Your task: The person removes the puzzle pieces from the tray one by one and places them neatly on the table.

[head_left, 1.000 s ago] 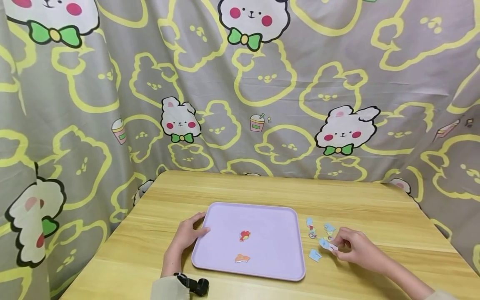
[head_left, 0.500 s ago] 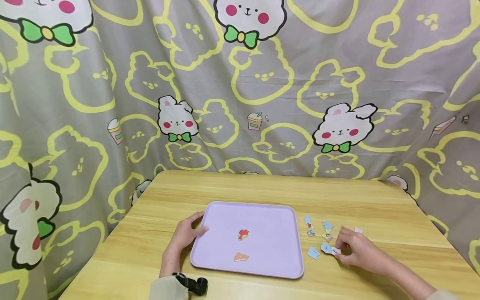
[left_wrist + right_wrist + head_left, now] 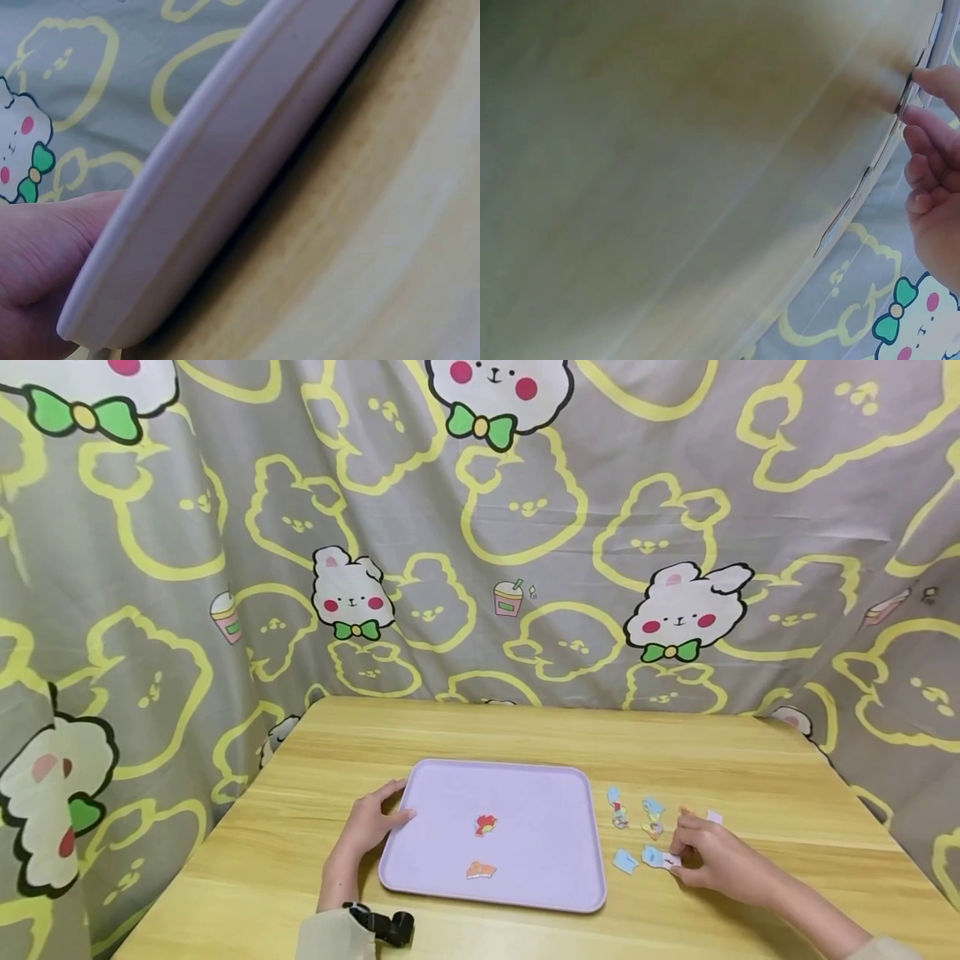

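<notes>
In the head view my left hand (image 3: 367, 822) grips the left side of a lilac tray (image 3: 540, 893), thumb over its rim and fingers along the outer edge. The left wrist view has part of this hand (image 3: 45, 262) beside the tray's wall (image 3: 202, 180). To the tray's right, my right hand (image 3: 716, 856) pinches a small blue-and-white puzzle piece (image 3: 654, 857) low over the wooden table. Its fingertips meet close to the tabletop in the right wrist view. A plain blue piece (image 3: 625, 861) lies just left of the pinched one.
On the tray lie a red piece (image 3: 485, 824) and an orange piece (image 3: 481, 869). Several colourful pieces (image 3: 652, 817) cluster between tray and right hand, with a pale piece (image 3: 715, 817) behind that hand. A patterned curtain (image 3: 465, 527) hangs around the table (image 3: 540, 727).
My right hand has shifted slightly right and nearer to me with the blue-and-white puzzle piece, exposing the pale piece behind it. My left hand stays on the tray; the head view shifts slightly.
</notes>
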Tool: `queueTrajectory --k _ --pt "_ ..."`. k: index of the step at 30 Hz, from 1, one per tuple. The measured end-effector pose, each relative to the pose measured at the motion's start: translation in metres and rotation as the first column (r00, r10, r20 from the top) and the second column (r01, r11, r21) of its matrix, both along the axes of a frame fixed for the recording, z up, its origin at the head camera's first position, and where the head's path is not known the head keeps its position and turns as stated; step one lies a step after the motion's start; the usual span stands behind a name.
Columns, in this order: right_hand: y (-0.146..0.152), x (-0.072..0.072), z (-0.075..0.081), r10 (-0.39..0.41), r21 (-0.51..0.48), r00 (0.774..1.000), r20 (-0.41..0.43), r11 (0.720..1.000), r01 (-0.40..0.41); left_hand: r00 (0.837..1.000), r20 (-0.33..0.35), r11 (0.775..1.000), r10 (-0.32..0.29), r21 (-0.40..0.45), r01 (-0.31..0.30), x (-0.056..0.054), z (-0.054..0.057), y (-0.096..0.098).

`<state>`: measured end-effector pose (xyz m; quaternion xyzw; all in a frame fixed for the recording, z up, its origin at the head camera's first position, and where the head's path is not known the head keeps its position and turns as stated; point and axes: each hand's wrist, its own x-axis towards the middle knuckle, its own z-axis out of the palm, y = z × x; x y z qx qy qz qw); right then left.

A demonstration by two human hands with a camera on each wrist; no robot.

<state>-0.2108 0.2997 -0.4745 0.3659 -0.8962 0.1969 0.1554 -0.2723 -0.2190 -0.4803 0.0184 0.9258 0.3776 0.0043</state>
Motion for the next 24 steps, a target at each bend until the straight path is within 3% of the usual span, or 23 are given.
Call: queueTrajectory --k 5,14,22,24 --pt "-0.0019 0.0002 0.0048 -0.024 0.041 0.999 0.035 0.999 0.022 1.000 0.006 1.000 0.004 0.002 -0.004 0.0018 0.0011 -0.0016" --pt "-0.0004 0.0040 0.0089 -0.065 -0.003 0.985 0.158 0.998 0.066 1.000 0.004 1.000 0.003 -0.010 -0.003 0.0023 0.0013 -0.0006" --pt "0.0015 0.0040 0.0108 -0.066 -0.031 0.983 0.171 0.997 0.073 1.000 -0.001 1.000 -0.003 -0.004 0.003 -0.0002 0.0014 -0.0001" --pt "0.0006 0.0041 0.0108 -0.064 -0.045 0.988 0.141 0.996 0.071 1.000 -0.001 1.000 -0.003 -0.002 0.003 -0.0006 0.0011 0.0002"
